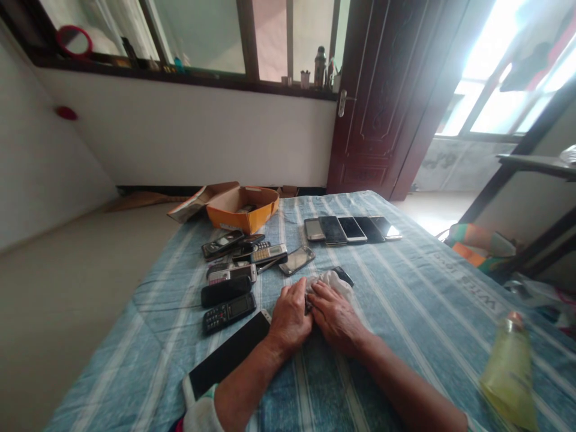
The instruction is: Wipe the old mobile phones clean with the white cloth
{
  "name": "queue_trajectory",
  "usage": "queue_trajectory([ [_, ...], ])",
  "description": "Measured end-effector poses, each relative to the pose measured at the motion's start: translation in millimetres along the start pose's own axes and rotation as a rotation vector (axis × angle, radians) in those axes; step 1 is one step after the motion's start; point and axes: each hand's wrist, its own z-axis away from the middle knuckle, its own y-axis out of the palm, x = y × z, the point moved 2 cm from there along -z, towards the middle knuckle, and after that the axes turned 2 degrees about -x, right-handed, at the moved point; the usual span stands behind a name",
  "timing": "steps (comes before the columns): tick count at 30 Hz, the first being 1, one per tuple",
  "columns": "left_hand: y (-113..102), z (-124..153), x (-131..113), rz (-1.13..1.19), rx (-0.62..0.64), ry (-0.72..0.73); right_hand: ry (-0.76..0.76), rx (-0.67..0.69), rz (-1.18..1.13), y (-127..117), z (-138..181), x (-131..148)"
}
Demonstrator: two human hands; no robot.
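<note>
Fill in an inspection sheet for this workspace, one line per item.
Surface: blue striped cover, with some wrinkles.
Job's things: crumpled pale cloth under the hands; a dark phone shows partly behind it.
Clutter: pile of phones and open orange box to the left; row of phones beyond the hands; large white-edged device by the left forearm; bottle of yellow liquid at right.
Grippers: left hand and right hand, bare, together at the cloth; grip beneath hidden.
Cables: nothing seen.
Surroundings: dark red door, pale wall, bright window.
</note>
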Motion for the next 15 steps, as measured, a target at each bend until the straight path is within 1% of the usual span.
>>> queue_trajectory([
  [4, -1.7, 1.4, 0.0, 0.025, -0.006, 0.020, -0.013, -0.022, -0.054, -1.8, -1.5, -6.9],
  [7, -1.7, 3.3, 0.0, 0.070, -0.054, 0.015, 0.033, -0.119, -0.224, -5.8, -2.8, -13.6],
  [9, -3.0, 3.7, -2.0, 0.122, -0.112, 0.013, 0.154, -0.226, -0.419, -12.4, -4.4, -17.5],
  [11, -6.2, 2.1, -6.3, 0.218, -0.164, -0.005, 0.344, -0.305, -0.676, -20.5, -5.8, -20.4],
  [13, -10.3, -1.8, -12.7, 0.371, -0.175, -0.064, 0.509, -0.311, -0.972, -27.7, -7.5, -21.0],
  [15, -13.9, -7.2, -20.9, 0.566, -0.138, -0.170, 0.588, -0.291, -1.246, -33.6, -9.8, -20.2],
])
